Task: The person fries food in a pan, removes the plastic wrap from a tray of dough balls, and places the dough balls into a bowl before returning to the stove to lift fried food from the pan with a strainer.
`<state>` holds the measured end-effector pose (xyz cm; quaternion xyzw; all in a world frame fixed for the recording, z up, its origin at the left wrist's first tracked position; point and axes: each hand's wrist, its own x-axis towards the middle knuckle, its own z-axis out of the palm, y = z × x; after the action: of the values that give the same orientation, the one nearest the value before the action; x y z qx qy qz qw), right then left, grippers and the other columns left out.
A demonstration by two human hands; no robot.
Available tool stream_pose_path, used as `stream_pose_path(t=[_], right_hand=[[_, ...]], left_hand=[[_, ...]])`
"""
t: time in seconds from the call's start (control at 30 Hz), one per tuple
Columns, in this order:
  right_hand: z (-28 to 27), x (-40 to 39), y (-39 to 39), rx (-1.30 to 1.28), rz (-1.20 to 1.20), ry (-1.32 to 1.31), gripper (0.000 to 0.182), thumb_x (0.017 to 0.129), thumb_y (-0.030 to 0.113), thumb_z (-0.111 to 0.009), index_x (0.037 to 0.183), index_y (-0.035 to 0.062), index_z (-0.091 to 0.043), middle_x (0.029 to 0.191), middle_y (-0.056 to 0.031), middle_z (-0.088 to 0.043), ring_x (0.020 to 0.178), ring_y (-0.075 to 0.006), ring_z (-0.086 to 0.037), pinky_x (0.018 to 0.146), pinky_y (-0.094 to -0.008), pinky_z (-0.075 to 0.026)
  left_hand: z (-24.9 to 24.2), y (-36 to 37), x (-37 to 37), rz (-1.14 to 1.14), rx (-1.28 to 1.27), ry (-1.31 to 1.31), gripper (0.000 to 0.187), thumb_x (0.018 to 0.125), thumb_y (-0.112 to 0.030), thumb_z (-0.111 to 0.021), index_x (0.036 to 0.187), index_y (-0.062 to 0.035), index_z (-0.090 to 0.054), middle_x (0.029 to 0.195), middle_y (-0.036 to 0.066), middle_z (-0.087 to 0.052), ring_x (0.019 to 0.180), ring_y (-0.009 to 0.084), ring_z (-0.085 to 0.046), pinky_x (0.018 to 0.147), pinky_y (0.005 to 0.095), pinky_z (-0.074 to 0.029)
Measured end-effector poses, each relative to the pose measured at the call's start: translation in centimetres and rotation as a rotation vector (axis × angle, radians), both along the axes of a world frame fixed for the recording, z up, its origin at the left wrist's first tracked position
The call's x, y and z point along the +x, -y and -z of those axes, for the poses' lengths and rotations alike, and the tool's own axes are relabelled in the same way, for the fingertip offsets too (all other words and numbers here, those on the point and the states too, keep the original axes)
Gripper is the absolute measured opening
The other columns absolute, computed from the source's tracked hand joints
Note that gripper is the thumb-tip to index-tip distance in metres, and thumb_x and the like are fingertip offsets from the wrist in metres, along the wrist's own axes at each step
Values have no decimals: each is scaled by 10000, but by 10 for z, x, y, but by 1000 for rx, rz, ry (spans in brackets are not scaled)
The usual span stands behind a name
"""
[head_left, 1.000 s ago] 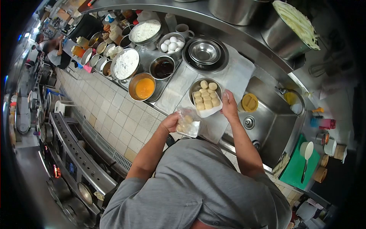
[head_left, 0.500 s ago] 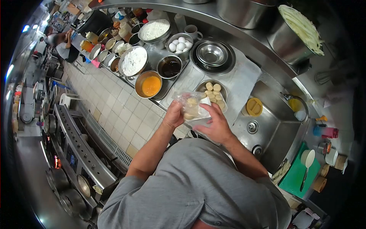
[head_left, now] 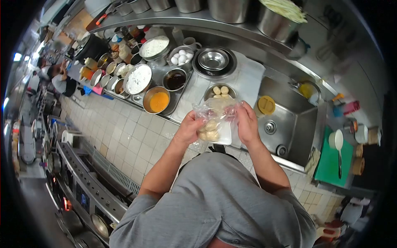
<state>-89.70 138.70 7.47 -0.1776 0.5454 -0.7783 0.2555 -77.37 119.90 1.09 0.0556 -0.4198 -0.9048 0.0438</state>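
Note:
In front of my body, a clear plastic bag (head_left: 218, 108) is stretched between my two hands. My left hand (head_left: 189, 128) grips its left side, fingers closed on the film. On the other side, my right hand (head_left: 248, 125) pinches the bag's right edge. Several pale yellow round pieces (head_left: 209, 133) show low in the bag, near my left fingers. Beneath the bag, a flat white thing (head_left: 225, 134) is partly covered. Just beyond the bag stands a metal bowl (head_left: 232, 91) with similar short cylinder-shaped pieces (head_left: 220, 90); the bag hides its near part.
Left of the bowl are beaten egg (head_left: 159, 102), dark sauce (head_left: 175, 80), white powder (head_left: 139, 79) and whole eggs (head_left: 182, 57). Stacked metal bowls (head_left: 214, 60) stand behind. To the right are a sink (head_left: 289, 128) and a green cutting board (head_left: 333, 163). A shelf (head_left: 186, 17) overhangs the back; another person (head_left: 62, 80) is far left.
My right hand has moved right and up, and now holds the bag's right edge. The bag is spread wider and covers more of the bowl. The view has shifted.

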Motion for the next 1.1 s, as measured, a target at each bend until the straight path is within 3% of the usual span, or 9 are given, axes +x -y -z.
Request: stream_pose_path(t=[0.2, 0.3, 0.43, 0.47, 0.53, 0.63, 0.73, 1.0, 1.1], right_hand=[[14, 49, -36, 87, 208, 158, 249, 937, 50, -574, 1175, 66, -504, 1048, -93, -665, 958, -184, -642, 855, -349, -536], [8, 97, -66, 444, 334, -345, 619, 876, 41, -630, 1432, 24, -359, 1436, -190, -440, 1346, -307, -440, 1117, -439, -354], [9, 174, -109, 496, 384, -471, 655, 957, 201, -652, 1496, 18, -328, 1472, -162, -448, 1378, -324, -405, 1160, -443, -287], [28, 190, -123, 496, 405, -471, 655, 957, 201, -652, 1496, 18, -328, 1472, -162, -448, 1378, -324, -405, 1160, -443, -287], [40, 218, -142, 266, -93, 181, 610, 1037, 331, -569, 1512, 35, -328, 1431, -144, -503, 1295, -303, -503, 1078, -470, -418], [19, 229, -161, 133, 108, 468, 579, 1070, 406, -478, 1518, 66, -339, 1373, -133, -549, 1175, -268, -602, 895, -444, -570], [24, 228, -186, -63, 134, 512, 542, 1070, 389, -473, 1508, 92, -361, 1378, -129, -543, 1103, -244, -644, 738, -403, -625], [18, 206, -311, -344, 239, 305, 669, 958, 250, -656, 1526, 107, -333, 1395, -127, -533, 1201, -280, -612, 804, -477, -630], [5, 204, -367, -427, 324, 256, 710, 925, 195, -675, 1536, 115, -322, 1413, -126, -518, 1230, -294, -597, 819, -491, -630]], left_hand=[[-13, -30, 53, 65, 109, -23, 340, 916, -156, -682, 1215, -9, -613, 1165, 128, -693, 1038, 213, -688, 919, 382, -569], [-7, -43, 82, 66, 110, 66, 264, 927, -124, -650, 1168, -21, -620, 1120, 117, -697, 994, 205, -692, 894, 368, -571], [-25, -76, 112, 78, 83, 186, 222, 925, -64, -630, 1142, -18, -637, 1074, 86, -709, 956, 174, -688, 881, 344, -563], [-28, -86, 116, 97, 77, 181, 222, 925, -64, -630, 1142, -18, -637, 1074, 86, -709, 956, 174, -688, 881, 344, -563], [-35, -109, 126, 170, -267, 113, 208, 907, -20, -660, 1115, -11, -661, 1043, 56, -716, 948, 141, -677, 867, 315, -556], [-51, -136, 129, 299, -377, 63, 222, 886, 17, -694, 1105, -2, -670, 1039, 39, -717, 961, 123, -669, 869, 300, -548], [-58, -169, 110, 357, -389, 7, 254, 896, 16, -686, 1147, 1, -645, 1061, 44, -710, 967, 126, -670, 880, 307, -549], [-107, -299, 42, 569, 57, 151, 163, 945, -23, -627, 1108, -9, -626, 1020, 68, -682, 947, 151, -669, 832, 316, -565], [-110, -364, 24, 592, -40, 153, 365, 932, 17, -610, 1282, -42, -525, 1142, 98, -646, 1005, 197, -661, 887, 347, -563]])
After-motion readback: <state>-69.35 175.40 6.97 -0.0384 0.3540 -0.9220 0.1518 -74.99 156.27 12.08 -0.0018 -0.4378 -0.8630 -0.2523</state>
